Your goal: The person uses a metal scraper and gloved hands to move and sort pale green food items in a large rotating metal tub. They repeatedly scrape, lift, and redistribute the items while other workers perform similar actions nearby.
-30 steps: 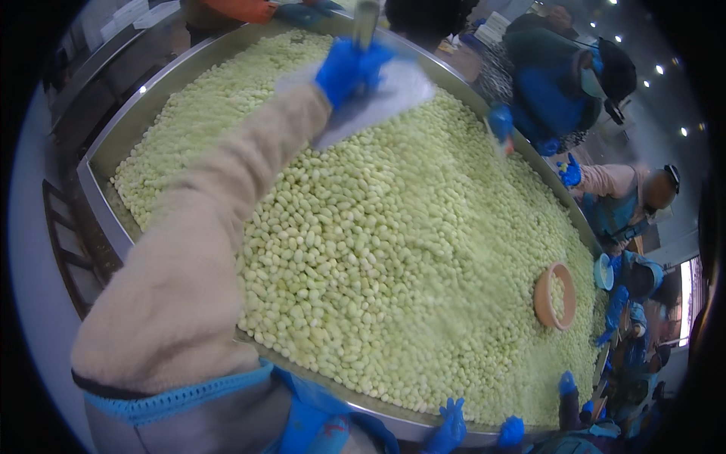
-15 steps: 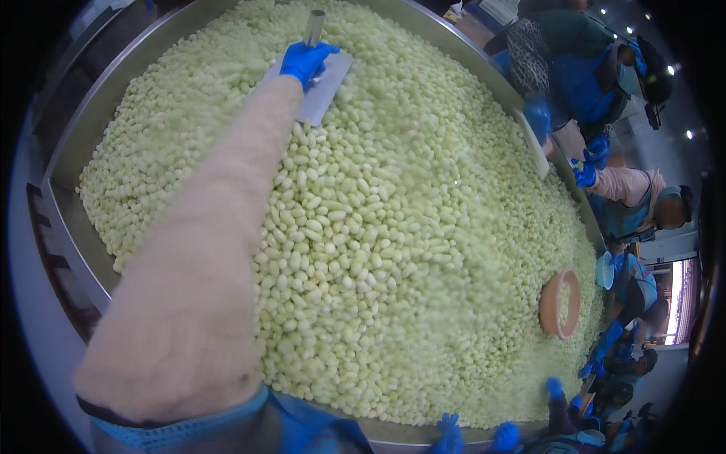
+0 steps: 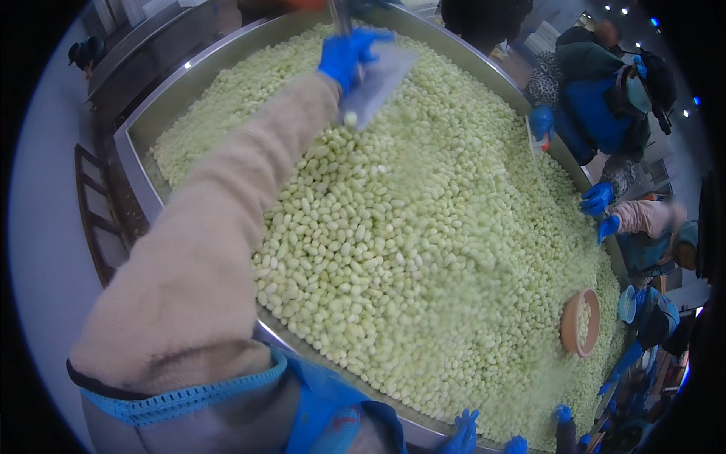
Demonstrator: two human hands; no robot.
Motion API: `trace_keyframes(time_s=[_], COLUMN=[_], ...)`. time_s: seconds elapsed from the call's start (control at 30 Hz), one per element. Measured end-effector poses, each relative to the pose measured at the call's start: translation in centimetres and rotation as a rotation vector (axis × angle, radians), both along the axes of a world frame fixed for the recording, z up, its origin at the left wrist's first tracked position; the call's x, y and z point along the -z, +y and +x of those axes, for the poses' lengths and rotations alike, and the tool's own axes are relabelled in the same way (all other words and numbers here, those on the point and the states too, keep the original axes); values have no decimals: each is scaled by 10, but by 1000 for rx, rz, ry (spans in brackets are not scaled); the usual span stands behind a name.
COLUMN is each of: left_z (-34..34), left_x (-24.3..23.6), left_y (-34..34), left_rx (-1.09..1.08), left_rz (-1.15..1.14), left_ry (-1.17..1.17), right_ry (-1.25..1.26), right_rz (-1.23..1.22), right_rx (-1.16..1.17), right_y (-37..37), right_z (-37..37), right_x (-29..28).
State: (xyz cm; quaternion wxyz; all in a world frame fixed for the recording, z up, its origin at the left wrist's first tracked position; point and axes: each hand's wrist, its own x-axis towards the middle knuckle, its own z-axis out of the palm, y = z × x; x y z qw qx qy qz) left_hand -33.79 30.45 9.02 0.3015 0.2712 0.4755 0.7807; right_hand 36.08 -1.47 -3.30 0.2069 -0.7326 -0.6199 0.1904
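Note:
My left hand (image 3: 349,57), in a blue glove, grips the handle of a flat-bladed scoop (image 3: 380,85) near the far side of a big metal vat (image 3: 144,163). A metal tube sticks up above the glove; the grey blade slants down to the right, smeared by motion. One pale piece shows by its lower edge. Under and around it lies a wide heap of small, pale green, oval pieces (image 3: 363,250), whose exact kind I cannot make out. My left arm, in a fuzzy beige sleeve, reaches across the heap. My right hand is out of view.
An orange-brown bowl (image 3: 581,324) with some pieces rests on the heap at the right. Outside the rim is a light blue bowl (image 3: 627,304). Co-workers' gloved hands (image 3: 597,198) line the right rim; others (image 3: 463,433) are at the near rim. A dark rack (image 3: 97,219) stands left.
The view has shifted, so the vat appears farther right. My left hand and the scoop have moved farther away and to the right in the picture, still gripped.

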Motion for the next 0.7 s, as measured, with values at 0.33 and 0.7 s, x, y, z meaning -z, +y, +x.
trace_keyframes(time_s=[0.33,0.7], left_z=[0,26], left_x=[71,144], left_y=[-74,-112], left_rx=[-438,19], left_rz=[-149,-222], left_ry=[270,8], right_ry=[147,666], right_rz=[-66,67], right_rx=[94,179], right_y=[3,6], right_z=[-1,1], right_x=[-3,30])
